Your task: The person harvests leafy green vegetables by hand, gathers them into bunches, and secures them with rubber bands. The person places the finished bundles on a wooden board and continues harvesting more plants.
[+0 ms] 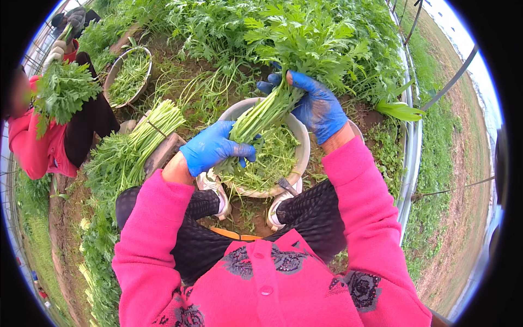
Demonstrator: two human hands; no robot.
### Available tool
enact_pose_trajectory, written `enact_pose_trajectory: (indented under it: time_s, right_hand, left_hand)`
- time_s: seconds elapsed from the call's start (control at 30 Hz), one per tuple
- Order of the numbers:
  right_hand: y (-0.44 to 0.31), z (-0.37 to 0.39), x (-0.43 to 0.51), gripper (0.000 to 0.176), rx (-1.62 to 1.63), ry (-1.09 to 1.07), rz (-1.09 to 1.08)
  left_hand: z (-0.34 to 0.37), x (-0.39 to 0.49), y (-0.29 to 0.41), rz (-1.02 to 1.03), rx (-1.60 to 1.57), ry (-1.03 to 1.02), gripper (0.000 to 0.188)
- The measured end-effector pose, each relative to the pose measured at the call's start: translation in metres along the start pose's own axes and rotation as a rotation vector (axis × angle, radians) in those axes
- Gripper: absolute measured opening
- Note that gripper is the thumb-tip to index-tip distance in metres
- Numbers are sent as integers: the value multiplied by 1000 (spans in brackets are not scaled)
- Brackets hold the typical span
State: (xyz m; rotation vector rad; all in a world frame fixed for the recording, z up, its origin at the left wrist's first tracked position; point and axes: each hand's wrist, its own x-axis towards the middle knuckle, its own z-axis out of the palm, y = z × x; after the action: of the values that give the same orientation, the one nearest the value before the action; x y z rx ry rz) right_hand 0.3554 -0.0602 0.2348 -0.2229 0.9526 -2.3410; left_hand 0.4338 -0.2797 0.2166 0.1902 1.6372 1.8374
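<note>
A bunch of leafy greens, apparently crown daisy (261, 112), slants over a round basin (303, 153), leaves away from me. My left hand (216, 147), in a blue glove, is closed around the lower stem end. Higher up, my right hand (318, 102), gloved alike, grips the stems just under the leaves; some of its fingers are behind them. Loose leaf and stem trimmings (269, 163) lie in the basin between my feet. At the basin's near rim rests a small tool with a dark handle (288, 186); its kind is unclear.
Left of the basin, a stack of cut greens (157, 124) lies at a wooden block (163, 151) with a thin rod across it. Another person (49, 135) sits at left holding greens, near a second basin (149, 67). Growing greens (204, 28) stand ahead; a pale rail (410, 163) runs right.
</note>
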Motion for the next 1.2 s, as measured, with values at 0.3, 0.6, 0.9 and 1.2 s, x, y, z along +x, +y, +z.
enact_pose_trajectory:
  time_s: [0.3, 0.6, 0.9, 1.2]
  right_hand:
    - [-31, -8, -27, 38, -110, 67, 47]
    - [-20, -14, -10, 36, -146, 315, 7]
    - [-14, -18, 5, 34, -67, 241, 106]
    - [-49, -28, -18, 20, -149, 27, -186]
  left_hand:
    - [-20, 7, -11, 88, 75, 5, 52]
    - [-13, -3, -14, 680, 525, 514, 49]
    - [9, 31, -33, 814, 1312, 787, 34]
    - [-29, -8, -5, 449, 465, 604, 32]
